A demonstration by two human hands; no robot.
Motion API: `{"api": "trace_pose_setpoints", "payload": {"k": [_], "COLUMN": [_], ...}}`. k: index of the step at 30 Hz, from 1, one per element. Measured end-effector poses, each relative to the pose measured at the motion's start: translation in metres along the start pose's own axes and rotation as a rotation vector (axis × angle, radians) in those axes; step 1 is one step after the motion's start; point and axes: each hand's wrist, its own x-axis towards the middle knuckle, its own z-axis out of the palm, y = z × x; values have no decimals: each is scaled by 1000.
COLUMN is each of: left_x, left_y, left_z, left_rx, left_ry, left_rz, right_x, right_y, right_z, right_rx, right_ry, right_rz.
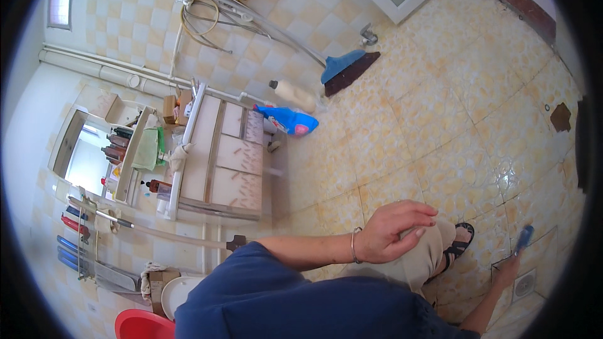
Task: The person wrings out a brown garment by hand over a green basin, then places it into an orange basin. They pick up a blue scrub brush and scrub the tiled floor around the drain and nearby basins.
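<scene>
My left hand [399,231], with a bracelet at the wrist, is raised over my bent knee in beige trousers [405,263]. Its fingers are loosely bent and nothing shows in them. Low at the right, my right hand [508,269] grips a blue brush [525,239] close to the tiled floor [447,150]. The brush end points away from me and looks blurred. Beside that hand a square floor drain [524,284] is set in the tiles. A black sandal [459,247] is on my foot between the two hands.
A blue-headed broom [346,68] leans on the tiled wall, near a cream bottle [294,95] and a blue plastic bag [289,120]. The vanity cabinet [235,150] stands at the left. Behind me are a red basin [141,325] and a white toilet lid [179,294]. A brown scrap [560,117] lies at the right.
</scene>
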Motion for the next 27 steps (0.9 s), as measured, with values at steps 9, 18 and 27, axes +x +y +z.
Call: {"api": "trace_pose_setpoints", "payload": {"k": [9,18,27], "left_x": [9,6,8], "left_y": [0,1,-5], "left_z": [-2,-10,-12], "left_rx": [72,100,74], "left_ry": [-66,-41,-61], "left_rz": [-34,-218,-208], "right_x": [-56,-46,16], "right_y": [-191,-278,-104], "right_z": [8,46,-61], "right_rx": [169,-35,0], "right_ry": [-200,-645,-71], "right_rz": [-466,-773,245]}}
